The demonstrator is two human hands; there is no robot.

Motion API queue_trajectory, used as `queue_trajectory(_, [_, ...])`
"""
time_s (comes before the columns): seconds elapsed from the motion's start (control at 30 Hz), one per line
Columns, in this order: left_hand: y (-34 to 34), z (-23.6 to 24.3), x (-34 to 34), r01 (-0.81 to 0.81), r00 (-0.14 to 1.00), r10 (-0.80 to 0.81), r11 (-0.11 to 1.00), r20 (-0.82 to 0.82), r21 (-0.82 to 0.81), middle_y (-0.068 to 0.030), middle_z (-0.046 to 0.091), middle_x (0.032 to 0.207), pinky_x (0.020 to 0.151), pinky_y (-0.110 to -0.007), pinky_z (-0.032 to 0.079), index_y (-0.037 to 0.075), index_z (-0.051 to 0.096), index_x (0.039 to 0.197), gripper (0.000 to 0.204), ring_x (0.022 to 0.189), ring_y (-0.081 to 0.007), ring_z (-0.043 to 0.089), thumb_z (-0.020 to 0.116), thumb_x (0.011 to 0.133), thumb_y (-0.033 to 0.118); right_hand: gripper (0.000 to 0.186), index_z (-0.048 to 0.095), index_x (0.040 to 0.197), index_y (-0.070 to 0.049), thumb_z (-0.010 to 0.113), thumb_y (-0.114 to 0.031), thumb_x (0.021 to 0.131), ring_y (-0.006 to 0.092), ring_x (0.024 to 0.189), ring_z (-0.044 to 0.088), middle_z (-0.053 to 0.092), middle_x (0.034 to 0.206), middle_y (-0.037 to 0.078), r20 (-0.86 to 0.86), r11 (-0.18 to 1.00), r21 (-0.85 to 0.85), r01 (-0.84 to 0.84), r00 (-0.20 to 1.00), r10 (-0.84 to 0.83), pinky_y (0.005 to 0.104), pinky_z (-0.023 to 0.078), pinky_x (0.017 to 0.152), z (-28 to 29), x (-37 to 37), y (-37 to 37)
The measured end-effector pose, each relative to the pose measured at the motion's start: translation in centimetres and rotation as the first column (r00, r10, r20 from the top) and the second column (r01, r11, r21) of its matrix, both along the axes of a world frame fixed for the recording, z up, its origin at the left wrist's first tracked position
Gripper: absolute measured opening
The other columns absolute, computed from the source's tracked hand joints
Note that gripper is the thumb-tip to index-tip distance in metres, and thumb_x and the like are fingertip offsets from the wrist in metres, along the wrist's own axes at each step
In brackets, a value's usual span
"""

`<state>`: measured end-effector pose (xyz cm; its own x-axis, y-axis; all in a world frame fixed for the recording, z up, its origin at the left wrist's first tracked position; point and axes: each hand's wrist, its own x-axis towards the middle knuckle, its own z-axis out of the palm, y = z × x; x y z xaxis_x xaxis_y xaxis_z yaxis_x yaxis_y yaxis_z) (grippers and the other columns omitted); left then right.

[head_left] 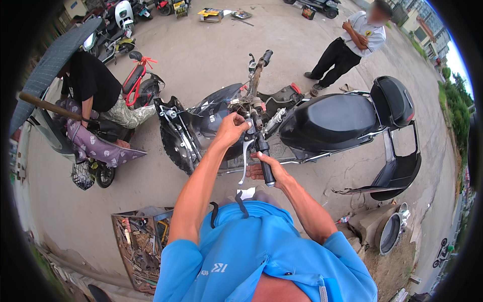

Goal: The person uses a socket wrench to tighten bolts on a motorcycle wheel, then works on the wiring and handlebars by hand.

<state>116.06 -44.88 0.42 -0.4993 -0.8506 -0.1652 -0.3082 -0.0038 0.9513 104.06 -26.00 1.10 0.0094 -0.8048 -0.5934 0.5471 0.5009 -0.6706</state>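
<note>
A partly stripped scooter stands across in front of me, its handlebar [255, 85] bare of covers. My left hand [232, 128] is closed in a pinch at the inner end of the silver brake lever [245, 160], by the lever's mount; what its fingertips hold is too small to tell. The black handlebar grip [268, 173] runs between the thumb and fingers of my right hand [275, 170]. The thumb crosses over the grip, and the fingers reach out under it toward the lever.
A long black seat [332, 121] and a rear box [392, 103] are on the scooter. Removed black bodywork [402, 173] lies at right. A tool-filled crate [136, 246] sits lower left. One person [352, 43] stands with crossed arms; another [95, 80] bends over a scooter at left.
</note>
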Motion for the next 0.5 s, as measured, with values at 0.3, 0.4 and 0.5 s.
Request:
queue_trajectory(0.3, [0.5, 1.3, 0.2, -0.032, 0.999, 0.032, 0.998, 0.003, 0.058, -0.0082, 0.067, 0.088, 0.078, -0.030, 0.048, -0.002, 0.066, 0.098, 0.030, 0.082, -0.0152, 0.061, 0.079, 0.080, 0.018, 0.038, 0.061, 0.096, -0.002, 0.068, -0.038, 0.089, 0.0193, 0.065, 0.065, 0.067, 0.078, 0.012, -0.229, 0.995, 0.058, -0.078, 0.969, 0.090, 0.0335, 0.055, 0.063, 0.3, -0.5, -0.3])
queue_trajectory(0.4, [0.8, 1.3, 0.0, -0.049, 0.998, 0.047, 0.998, 0.034, 0.046, -0.0077, 0.067, 0.087, 0.078, -0.030, 0.048, -0.002, 0.066, 0.098, 0.029, 0.082, -0.0148, 0.061, 0.079, 0.080, 0.018, 0.043, 0.058, 0.099, -0.001, 0.069, -0.041, 0.089, 0.0204, 0.068, 0.067, 0.069, 0.084, 0.015, -0.204, 0.998, 0.009, -0.067, 0.977, 0.067, 0.0320, 0.054, 0.062, -1.1, -0.6, -0.3])
queue_trajectory(0.5, [1.5, 1.7, -0.1, -0.081, 0.996, 0.079, 0.996, 0.050, 0.040, -0.0080, 0.068, 0.088, 0.078, -0.030, 0.048, -0.002, 0.067, 0.098, 0.029, 0.083, -0.0148, 0.061, 0.079, 0.080, 0.017, 0.051, 0.056, 0.110, 0.000, 0.068, -0.046, 0.090, 0.0240, 0.082, 0.070, 0.071, 0.099, 0.020, -0.111, 0.996, -0.049, -0.080, 0.991, 0.074, 0.0351, 0.055, 0.071, -1.3, -0.9, -0.4])
